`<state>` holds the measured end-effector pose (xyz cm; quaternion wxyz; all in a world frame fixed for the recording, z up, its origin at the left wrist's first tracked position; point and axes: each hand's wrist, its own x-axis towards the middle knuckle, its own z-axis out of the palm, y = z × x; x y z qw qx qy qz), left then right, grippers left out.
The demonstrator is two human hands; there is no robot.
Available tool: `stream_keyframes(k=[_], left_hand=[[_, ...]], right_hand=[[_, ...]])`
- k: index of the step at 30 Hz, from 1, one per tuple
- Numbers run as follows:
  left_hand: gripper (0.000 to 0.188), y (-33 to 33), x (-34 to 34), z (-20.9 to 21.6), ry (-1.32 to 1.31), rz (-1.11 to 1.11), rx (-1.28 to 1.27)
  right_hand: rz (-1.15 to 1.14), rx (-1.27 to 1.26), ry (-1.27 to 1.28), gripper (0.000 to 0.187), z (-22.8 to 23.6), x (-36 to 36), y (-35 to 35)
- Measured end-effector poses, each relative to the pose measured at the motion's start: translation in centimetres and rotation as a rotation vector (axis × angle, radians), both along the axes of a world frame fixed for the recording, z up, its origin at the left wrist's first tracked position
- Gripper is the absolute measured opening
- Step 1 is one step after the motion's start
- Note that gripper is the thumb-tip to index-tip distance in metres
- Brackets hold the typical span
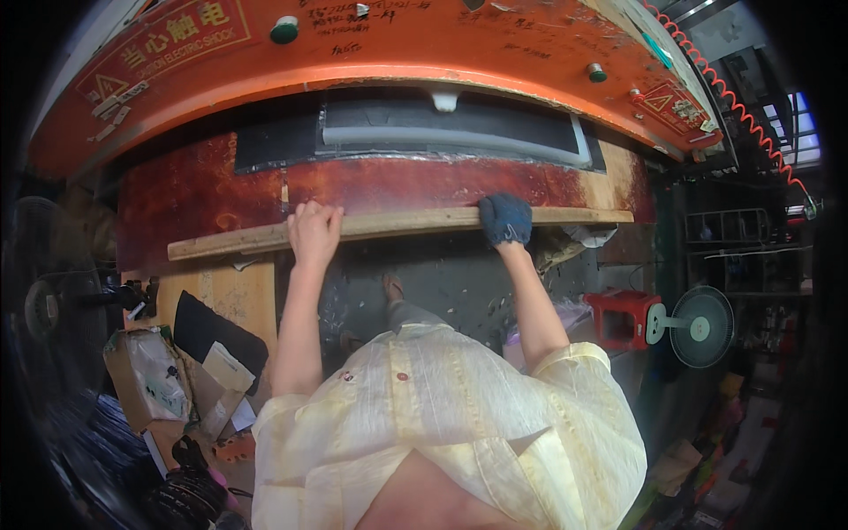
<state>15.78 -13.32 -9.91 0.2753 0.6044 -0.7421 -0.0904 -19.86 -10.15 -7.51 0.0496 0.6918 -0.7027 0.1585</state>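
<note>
Beyond my hands, the reddish worktop [389, 187] carries a black sheet [397, 117]; my bare left hand [314, 232] and gloved right hand [505, 221] close over the wooden bar [411, 223] directly beneath them

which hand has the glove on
The right hand: a dark blue glove covers it at the wooden strip, while the left hand, at the same strip, is bare.

Evenly lit middle, pale shirt [450, 389] bright, cool glow from window panes [805, 141] at right, deep shadow under orange machine [424, 51], dim sides, bent edges, black fisheye rim
</note>
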Motion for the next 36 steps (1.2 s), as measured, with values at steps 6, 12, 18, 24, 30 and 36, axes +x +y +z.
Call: stream_keyframes(k=[6,12,18,24,30,36], left_hand=[[0.019,6.6,0.5,-0.2,0.04,-0.019,-0.056],[0.018,13.1,1.0,-0.6,0.008,-0.026,-0.123],[0.015,19.0,1.6,-0.5,0.084,-0.036,-0.089],[0.012,22.6,1.6,-0.7,0.105,0.022,-0.103],[0.006,23.9,1.8,-0.6,0.173,0.071,-0.115],[0.007,23.6,1.7,0.2,0.277,0.119,-0.074]], right_hand=[[-0.331,0.15,-0.354,0.041,2.8,2.0,2.3],[-0.343,0.048,-0.307,0.065,7.4,5.8,-4.1],[-0.469,0.305,-0.112,0.105,8.9,9.1,-11.9],[-0.502,0.351,-0.156,0.104,6.3,10.5,-15.4],[-0.322,0.367,-0.274,0.101,7.1,7.9,-13.4],[-0.311,0.194,-0.461,0.086,7.7,6.3,-8.7]])
